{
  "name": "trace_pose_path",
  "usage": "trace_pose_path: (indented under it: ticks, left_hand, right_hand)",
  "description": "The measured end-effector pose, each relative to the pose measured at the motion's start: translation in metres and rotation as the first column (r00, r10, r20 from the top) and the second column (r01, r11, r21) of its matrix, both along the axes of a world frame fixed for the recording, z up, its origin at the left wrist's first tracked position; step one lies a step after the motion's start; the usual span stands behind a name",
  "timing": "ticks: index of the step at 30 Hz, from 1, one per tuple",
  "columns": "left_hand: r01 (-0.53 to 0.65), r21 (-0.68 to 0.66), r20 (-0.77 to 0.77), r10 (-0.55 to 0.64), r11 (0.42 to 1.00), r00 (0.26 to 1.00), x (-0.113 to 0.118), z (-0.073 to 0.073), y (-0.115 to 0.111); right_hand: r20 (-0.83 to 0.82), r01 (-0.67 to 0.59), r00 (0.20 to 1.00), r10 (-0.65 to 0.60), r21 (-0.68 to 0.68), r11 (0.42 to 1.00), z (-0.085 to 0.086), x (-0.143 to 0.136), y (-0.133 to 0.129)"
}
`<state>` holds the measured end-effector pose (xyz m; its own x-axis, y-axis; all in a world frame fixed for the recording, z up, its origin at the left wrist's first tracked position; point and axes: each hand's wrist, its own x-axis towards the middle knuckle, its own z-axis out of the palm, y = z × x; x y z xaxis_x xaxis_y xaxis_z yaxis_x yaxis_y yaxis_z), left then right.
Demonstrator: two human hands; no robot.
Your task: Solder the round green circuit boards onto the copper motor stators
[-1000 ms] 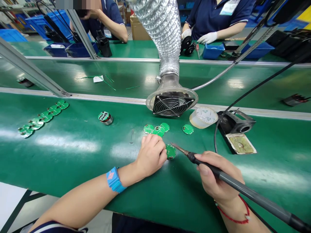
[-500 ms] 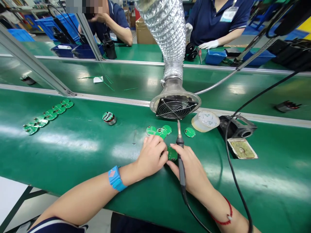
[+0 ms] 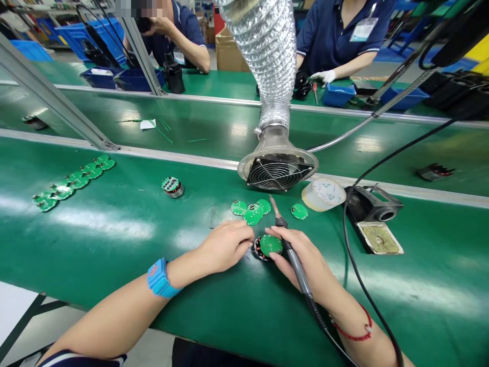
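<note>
A round green circuit board [image 3: 272, 244] sits on a round motor part [image 3: 261, 250] that shows orange windings at its left side. My right hand [image 3: 305, 257] has a soldering iron [image 3: 296, 265] lying across it, tip pointing up and away, while thumb and forefinger rest at the board's right edge. Just left of the motor part is my left hand [image 3: 229, 247], fingers curled and pinched together; whatever is between them is hidden. Beyond the hands several loose boards [image 3: 252, 214] overlap on the bench, and a single board [image 3: 299, 211] lies to their right.
A fume extractor hood [image 3: 278, 171] hangs above the boards. To the right are a tape roll [image 3: 324, 194] and an iron stand with sponge [image 3: 380, 237]. Another motor [image 3: 172, 187] and a row of boards [image 3: 76, 180] lie left. Two people sit across the bench.
My left hand has drawn left, away from the board, uncovering the motor part. The soldering iron has swung so its tip points further left. My right hand stays at the board.
</note>
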<state>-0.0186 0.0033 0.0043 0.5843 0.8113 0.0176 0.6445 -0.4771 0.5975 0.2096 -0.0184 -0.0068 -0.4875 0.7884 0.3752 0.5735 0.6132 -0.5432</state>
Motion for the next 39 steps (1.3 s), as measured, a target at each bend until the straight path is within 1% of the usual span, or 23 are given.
trace_pose_path:
  ticks: [4,7,9,12,15,18,21,24,28,30,32,34,36,39]
  left_hand:
    - [-0.007,0.028,0.128,0.003,1.0,0.992,0.003,-0.003,-0.003]
    - [-0.013,0.016,0.208,0.009,1.0,0.978,0.009,-0.006,-0.006]
    - [-0.026,0.002,0.24,0.025,1.0,0.971,0.013,-0.006,-0.008]
    - [-0.049,-0.014,0.264,0.051,0.999,0.963,0.018,-0.006,-0.011]
    - [-0.05,-0.033,0.274,0.057,0.998,0.96,0.02,-0.006,-0.012]
    - [-0.05,-0.052,0.271,0.062,0.997,0.961,0.02,-0.006,-0.013]
    - [-0.054,-0.067,0.264,0.07,0.996,0.962,0.021,-0.005,-0.014]
    - [-0.07,-0.104,0.282,0.097,0.992,0.954,0.02,-0.004,-0.014]
    - [-0.081,-0.229,0.337,0.157,0.97,0.928,0.019,-0.004,-0.012]
    - [-0.085,-0.265,0.356,0.18,0.96,0.917,0.019,-0.004,-0.012]
    - [-0.085,-0.249,0.363,0.175,0.965,0.915,0.019,-0.005,-0.013]
    - [-0.095,-0.189,0.348,0.157,0.977,0.924,0.021,-0.005,-0.015]
    - [-0.117,-0.111,0.317,0.147,0.987,0.937,0.022,-0.005,-0.017]
    - [-0.128,-0.001,0.277,0.123,0.992,0.953,0.023,-0.006,-0.02]
  right_hand:
    - [-0.022,-0.016,1.0,0.015,-0.054,0.998,-0.003,0.001,0.0]
    - [-0.057,-0.038,0.998,0.032,-0.111,0.993,-0.009,-0.002,-0.001]
    - [-0.061,-0.062,0.997,0.055,-0.119,0.991,-0.012,-0.004,-0.003]
    - [-0.052,-0.067,0.997,0.063,-0.089,0.994,-0.013,-0.007,-0.005]
    - [-0.072,-0.031,0.997,0.027,-0.05,0.998,-0.009,-0.009,-0.008]
    - [-0.185,0.037,0.982,-0.035,0.005,0.999,-0.004,-0.013,-0.012]
    - [-0.268,0.067,0.962,-0.051,0.053,0.996,-0.001,-0.019,-0.014]
    - [-0.239,0.075,0.969,-0.058,0.066,0.995,-0.001,-0.022,-0.013]
    - [-0.151,0.068,0.987,-0.051,0.105,0.992,-0.001,-0.022,-0.011]
    - [-0.119,0.059,0.992,-0.045,0.114,0.992,-0.001,-0.021,-0.01]
    - [-0.121,0.067,0.991,-0.056,0.09,0.994,0.002,-0.018,-0.01]
    - [-0.154,0.111,0.982,-0.105,0.028,0.993,0.009,-0.013,-0.011]
    - [-0.197,0.187,0.961,-0.193,-0.05,0.981,0.02,-0.007,-0.015]
    - [-0.238,0.292,0.917,-0.32,-0.148,0.945,0.04,0.001,-0.027]
